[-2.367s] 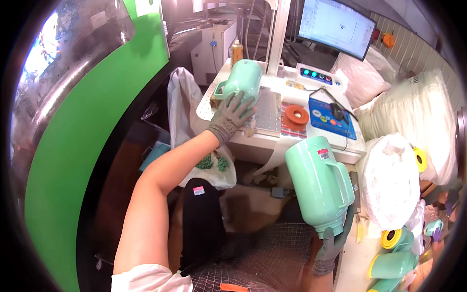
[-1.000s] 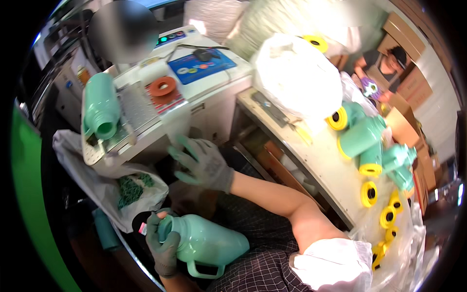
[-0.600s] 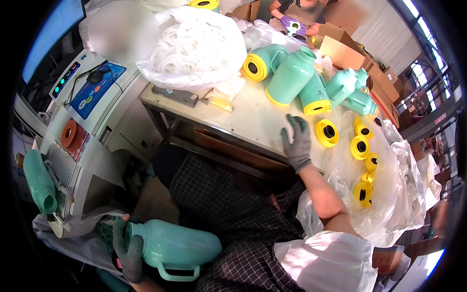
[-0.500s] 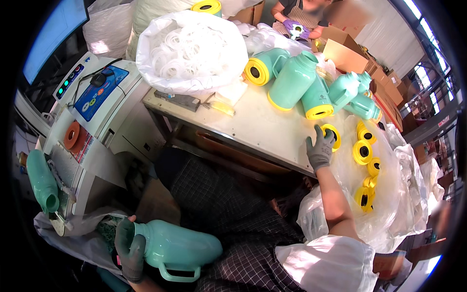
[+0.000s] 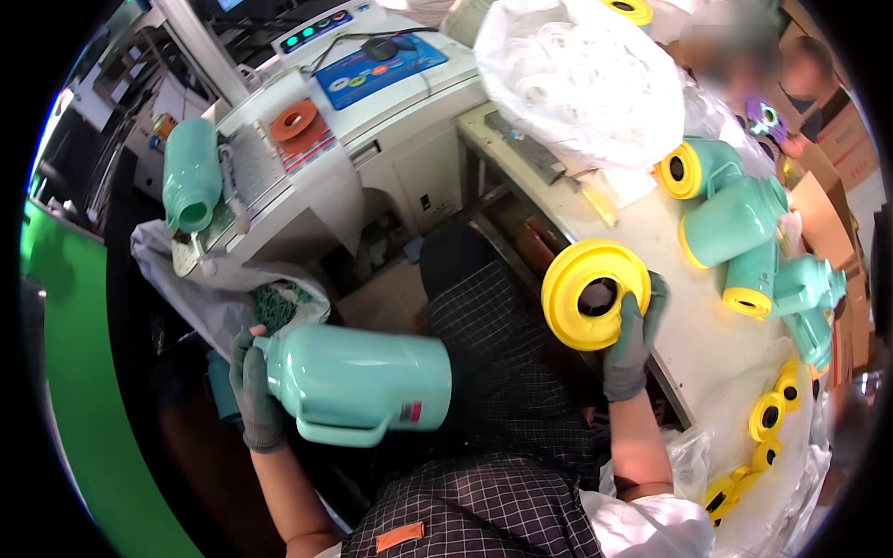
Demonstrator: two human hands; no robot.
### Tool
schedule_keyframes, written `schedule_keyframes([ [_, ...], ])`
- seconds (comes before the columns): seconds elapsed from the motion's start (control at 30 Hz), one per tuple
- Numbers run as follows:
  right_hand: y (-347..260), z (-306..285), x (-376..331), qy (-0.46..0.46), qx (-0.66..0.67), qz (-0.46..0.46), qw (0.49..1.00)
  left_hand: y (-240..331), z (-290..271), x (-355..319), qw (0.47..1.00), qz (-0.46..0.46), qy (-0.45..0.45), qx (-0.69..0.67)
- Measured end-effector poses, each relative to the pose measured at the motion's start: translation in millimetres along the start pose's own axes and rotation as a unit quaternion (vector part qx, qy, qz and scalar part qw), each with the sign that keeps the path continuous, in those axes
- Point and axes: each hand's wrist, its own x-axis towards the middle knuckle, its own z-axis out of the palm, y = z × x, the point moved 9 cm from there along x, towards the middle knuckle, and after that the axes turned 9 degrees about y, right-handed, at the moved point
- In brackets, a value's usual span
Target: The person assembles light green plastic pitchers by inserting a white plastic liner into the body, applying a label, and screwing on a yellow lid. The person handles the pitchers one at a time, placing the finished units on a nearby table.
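Note:
My left hand point(image 5: 253, 391) is closed round the neck of a glossy teal jug point(image 5: 363, 377), which lies on its side over my lap. Its handle points down toward me and a small red label shows near its wide end. In my right hand point(image 5: 634, 339) is a yellow ring-shaped base point(image 5: 569, 296) with a dark round hole in the middle, pinched at its rim. The base is held up above my lap, apart from the jug, with its face turned toward me.
Several teal jugs with yellow bases stand or lie on the table point(image 5: 693, 363) at right. Yellow bases point(image 5: 766, 416) rest on plastic sheeting nearer me. A white bag of clear rings point(image 5: 595, 84) sits behind. At left, another teal jug point(image 5: 193, 172) lies on a white machine point(image 5: 400, 130).
My right hand has picked up a yellow base from the table and brought it left over my lap. My left hand has lifted the jug and turned it. The view has swung left.

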Motion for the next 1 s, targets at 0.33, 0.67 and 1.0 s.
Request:
schedule_keyframes([
  [0.33, 53, 111, -81, -0.276, -0.355, -0.313, 0.837, -104, 13, -29, 0.955, -0.115, 0.082, -0.261],
  [0.67, -27, 158, -34, -0.219, -0.108, -0.288, 0.926, -125, 44, -52, 0.939, -0.182, 0.106, -0.273],
  [1.0, -37, 162, -88, -0.354, -0.080, -0.321, 0.875, -144, 53, -68, 0.901, -0.246, 0.070, -0.349],
])
